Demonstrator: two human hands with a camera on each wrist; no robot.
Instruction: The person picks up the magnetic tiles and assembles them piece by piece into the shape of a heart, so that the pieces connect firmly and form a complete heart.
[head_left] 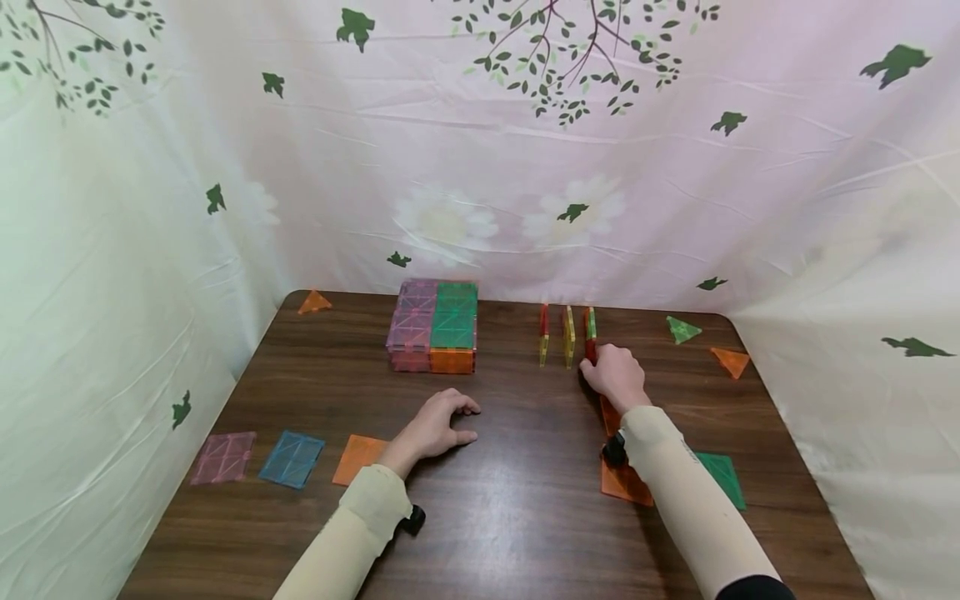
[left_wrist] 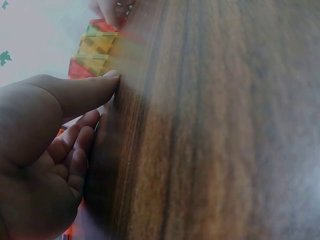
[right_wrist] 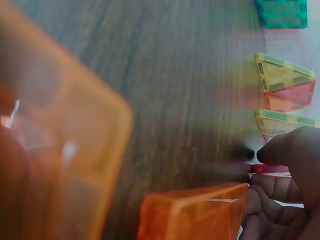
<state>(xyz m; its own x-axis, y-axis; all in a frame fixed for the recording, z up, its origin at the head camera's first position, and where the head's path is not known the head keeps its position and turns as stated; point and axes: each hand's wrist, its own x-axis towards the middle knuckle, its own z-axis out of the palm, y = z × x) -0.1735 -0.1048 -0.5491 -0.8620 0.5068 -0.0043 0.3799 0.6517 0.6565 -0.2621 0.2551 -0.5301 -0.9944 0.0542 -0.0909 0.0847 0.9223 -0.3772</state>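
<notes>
Red-and-green upright stands toward the table's back edge, right of centre, rightmost of a row of three. Right hand pinches its near, red end, thumb one side, fingers the other; the right wrist view agrees. Next along the row, a short gap apart: mostly yellow upright, then red-and-yellow upright. Three uprights, three gaps-apart edges facing the person, none touching.

Step in hand, my read: placing or squaring up the third upright. Next move probably calls for letting go straight up or back, no sideways nudge; thin pieces on edge could topple.

Left hand grasps nothing: thumb and fingers apart, loosely bent, near mid-table. Beside its wrist, orange square tile, partly covered; then blue square tile, purple square tile. Three squares flat on that side.

By the right forearm: two orange tiles, partly hidden, shapes unclear. Green tile beyond, one, part covered.

Triangles: three. Orange triangle at back left corner; light green triangle and second orange triangle near back right.

One tile block, purple, green and orange, back centre-left; can't count its tiles. One wooden table, printed curtain round it.
</notes>
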